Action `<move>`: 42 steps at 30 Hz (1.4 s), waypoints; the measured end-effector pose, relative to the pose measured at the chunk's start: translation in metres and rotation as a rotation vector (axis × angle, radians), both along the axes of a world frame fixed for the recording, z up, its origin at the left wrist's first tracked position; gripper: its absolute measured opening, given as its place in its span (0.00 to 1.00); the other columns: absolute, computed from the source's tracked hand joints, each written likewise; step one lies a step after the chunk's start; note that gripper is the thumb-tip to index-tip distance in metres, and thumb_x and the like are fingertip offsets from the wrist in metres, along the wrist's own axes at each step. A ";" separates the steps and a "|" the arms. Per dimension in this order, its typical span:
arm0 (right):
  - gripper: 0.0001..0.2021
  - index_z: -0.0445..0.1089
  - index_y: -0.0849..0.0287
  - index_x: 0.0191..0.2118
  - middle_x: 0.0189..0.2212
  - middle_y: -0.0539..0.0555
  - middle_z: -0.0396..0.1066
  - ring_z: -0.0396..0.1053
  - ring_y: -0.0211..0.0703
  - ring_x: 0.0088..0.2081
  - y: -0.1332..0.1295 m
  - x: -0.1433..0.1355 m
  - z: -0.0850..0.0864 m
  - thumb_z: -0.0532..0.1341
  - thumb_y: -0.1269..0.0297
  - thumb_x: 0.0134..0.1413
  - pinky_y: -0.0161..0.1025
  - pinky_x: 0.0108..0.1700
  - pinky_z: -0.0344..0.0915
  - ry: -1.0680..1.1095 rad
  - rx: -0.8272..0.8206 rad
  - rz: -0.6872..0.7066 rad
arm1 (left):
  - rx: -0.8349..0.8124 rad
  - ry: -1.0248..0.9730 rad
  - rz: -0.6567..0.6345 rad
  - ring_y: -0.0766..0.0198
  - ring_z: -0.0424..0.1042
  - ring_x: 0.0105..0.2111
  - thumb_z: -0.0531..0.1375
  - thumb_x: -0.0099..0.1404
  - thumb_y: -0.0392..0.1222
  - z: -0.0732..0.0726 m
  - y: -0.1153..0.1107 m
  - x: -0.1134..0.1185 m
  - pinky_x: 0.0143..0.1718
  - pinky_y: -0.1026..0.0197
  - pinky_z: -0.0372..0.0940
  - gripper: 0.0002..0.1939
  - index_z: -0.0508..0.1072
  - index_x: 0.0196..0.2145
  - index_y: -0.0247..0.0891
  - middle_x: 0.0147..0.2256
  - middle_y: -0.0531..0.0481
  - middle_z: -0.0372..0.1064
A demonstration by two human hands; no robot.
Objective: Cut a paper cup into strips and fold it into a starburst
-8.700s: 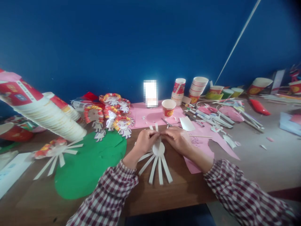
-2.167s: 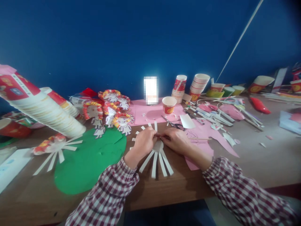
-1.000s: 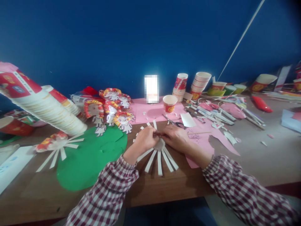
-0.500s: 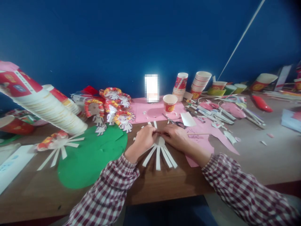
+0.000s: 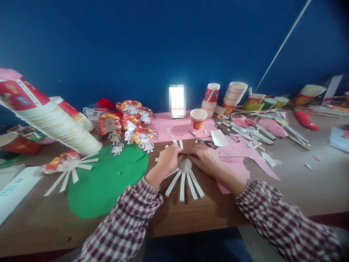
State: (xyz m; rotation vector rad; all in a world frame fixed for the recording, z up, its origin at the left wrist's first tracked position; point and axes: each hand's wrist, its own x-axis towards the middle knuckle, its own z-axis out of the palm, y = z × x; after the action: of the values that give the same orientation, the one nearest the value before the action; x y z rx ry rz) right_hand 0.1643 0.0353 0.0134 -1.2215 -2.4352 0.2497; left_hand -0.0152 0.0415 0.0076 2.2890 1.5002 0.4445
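Note:
A white paper cup cut into strips (image 5: 185, 166) lies splayed on the brown table, its round middle just below my fingers. My left hand (image 5: 170, 159) and my right hand (image 5: 205, 159) meet over its far part, fingertips pinched together. Something small and reddish is between them, too small to name. A thin stick (image 5: 233, 157) stretches to the right from beside my right hand. Scissors (image 5: 207, 143) lie just beyond my right hand. Part of the cut cup is hidden under both hands.
Left are green paper (image 5: 106, 185), another cut cup (image 5: 67, 165), paper figures (image 5: 131, 125) and a leaning cup stack (image 5: 62, 125). Behind stand a single cup (image 5: 198, 120) and stacked cups (image 5: 235, 96). Pink paper (image 5: 234, 169), markers (image 5: 251, 131) and scraps lie right.
The cut cup has turned slightly, its near strips swinging a little to the left. Both hands stay pinched together in nearly the same place. The view has shifted slightly.

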 end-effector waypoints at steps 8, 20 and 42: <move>0.09 0.75 0.57 0.39 0.34 0.55 0.74 0.69 0.42 0.38 -0.002 0.003 0.000 0.57 0.65 0.57 0.36 0.41 0.61 -0.043 0.017 -0.028 | 0.061 0.003 -0.039 0.61 0.68 0.37 0.54 0.62 0.39 -0.001 -0.002 0.002 0.39 0.60 0.61 0.11 0.76 0.36 0.38 0.36 0.46 0.70; 0.08 0.73 0.58 0.37 0.34 0.54 0.73 0.68 0.41 0.38 0.000 -0.001 -0.006 0.56 0.66 0.58 0.35 0.41 0.60 -0.020 0.008 -0.059 | 0.058 0.075 0.008 0.60 0.69 0.36 0.53 0.61 0.37 0.005 -0.003 0.005 0.38 0.60 0.62 0.11 0.75 0.35 0.37 0.36 0.45 0.70; 0.04 0.69 0.59 0.32 0.31 0.52 0.70 0.65 0.39 0.34 0.003 0.000 -0.011 0.57 0.72 0.51 0.34 0.37 0.57 0.030 0.044 -0.020 | 0.084 0.093 0.036 0.61 0.69 0.35 0.54 0.60 0.37 0.004 -0.006 0.006 0.34 0.61 0.59 0.07 0.72 0.32 0.37 0.34 0.47 0.70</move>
State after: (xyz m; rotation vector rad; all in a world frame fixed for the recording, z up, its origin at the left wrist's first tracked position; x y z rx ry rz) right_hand 0.1644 0.0378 0.0021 -1.2146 -2.3891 0.2060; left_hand -0.0091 0.0357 0.0114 2.3800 1.5983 0.4240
